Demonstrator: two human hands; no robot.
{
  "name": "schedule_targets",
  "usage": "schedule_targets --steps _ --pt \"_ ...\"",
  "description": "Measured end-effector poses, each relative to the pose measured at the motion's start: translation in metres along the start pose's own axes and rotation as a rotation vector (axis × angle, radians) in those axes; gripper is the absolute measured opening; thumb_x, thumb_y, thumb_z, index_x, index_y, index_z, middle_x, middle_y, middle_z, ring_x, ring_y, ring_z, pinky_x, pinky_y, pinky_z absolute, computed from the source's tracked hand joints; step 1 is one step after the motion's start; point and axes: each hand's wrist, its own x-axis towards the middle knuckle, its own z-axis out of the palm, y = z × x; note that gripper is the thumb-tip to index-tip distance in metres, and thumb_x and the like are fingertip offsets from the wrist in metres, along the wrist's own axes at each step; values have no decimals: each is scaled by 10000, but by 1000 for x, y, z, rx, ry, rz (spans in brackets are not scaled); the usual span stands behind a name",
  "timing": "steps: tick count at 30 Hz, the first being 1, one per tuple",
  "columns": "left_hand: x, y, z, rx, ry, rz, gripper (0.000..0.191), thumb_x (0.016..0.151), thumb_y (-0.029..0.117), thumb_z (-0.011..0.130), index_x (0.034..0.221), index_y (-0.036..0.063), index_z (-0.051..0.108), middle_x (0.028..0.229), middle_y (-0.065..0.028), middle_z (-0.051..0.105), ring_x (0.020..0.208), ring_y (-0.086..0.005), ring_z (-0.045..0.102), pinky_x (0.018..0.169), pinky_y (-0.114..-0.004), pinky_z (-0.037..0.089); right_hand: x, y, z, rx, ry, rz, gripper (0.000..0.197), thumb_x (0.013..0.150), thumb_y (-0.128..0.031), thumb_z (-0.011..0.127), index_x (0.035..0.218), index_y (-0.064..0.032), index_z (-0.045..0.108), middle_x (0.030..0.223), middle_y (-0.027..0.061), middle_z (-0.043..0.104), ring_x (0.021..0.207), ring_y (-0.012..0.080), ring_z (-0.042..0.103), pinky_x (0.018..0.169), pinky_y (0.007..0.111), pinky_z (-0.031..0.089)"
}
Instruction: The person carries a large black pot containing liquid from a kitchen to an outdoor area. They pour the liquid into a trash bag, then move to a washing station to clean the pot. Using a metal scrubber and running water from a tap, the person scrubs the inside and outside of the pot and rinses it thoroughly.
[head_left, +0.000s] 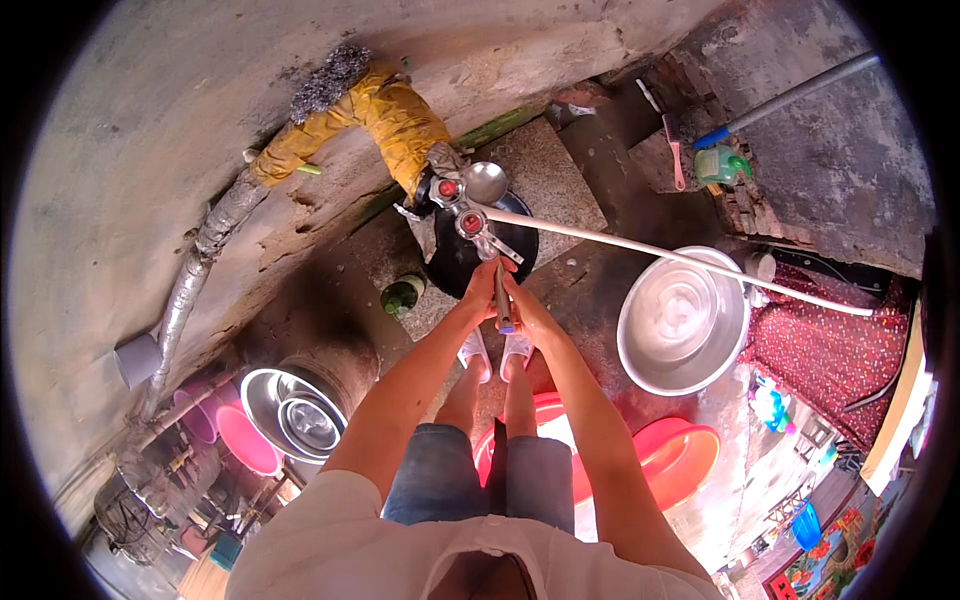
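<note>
Both hands meet in front of my body, below a pair of metal taps (471, 223) with red discs on their tops. My left hand (481, 291) and my right hand (523, 300) close around a narrow utensil handle (504, 296) with a blue-violet tip pointing towards me. Beyond the taps shows a round, shiny metal ladle-like bowl (486, 182). The taps hide whether it joins the handle. Under the taps and hands is a wide black vessel (450, 262); its inside is mostly covered from view.
A pale hose (600, 235) runs from the taps across a large metal basin (679, 322). Yellow wrapping (397, 120) covers the wall pipe. Left stands a green bottle (401, 295); farther back are metal bowls (259, 386). Red basins (686, 457) lie near my legs. A pink-handled brush (677, 161) rests at right.
</note>
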Motion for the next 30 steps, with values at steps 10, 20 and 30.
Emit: schedule_targets --steps 10,20,30 --pt "55 25 7 -236 103 59 276 889 326 413 895 72 520 688 11 473 604 -105 467 570 -290 432 -7 -14 3 -591 171 -209 436 796 -481 487 697 -56 501 551 40 525 473 127 509 407 260 374" --pt "62 53 11 -330 255 88 256 892 308 416 821 77 500 587 28 394 494 -81 406 430 -239 349 -26 -29 12 -459 114 -241 519 868 -496 337 757 -27 531 488 30 476 404 106 459 395 243 351" --pt "56 30 -48 -364 849 224 258 782 292 538 939 88 553 855 -89 589 823 -251 566 728 -421 441 -106 14 35 -823 89 -236 248 820 -213 508 875 23 458 573 136 511 447 232 530 426 340 426"
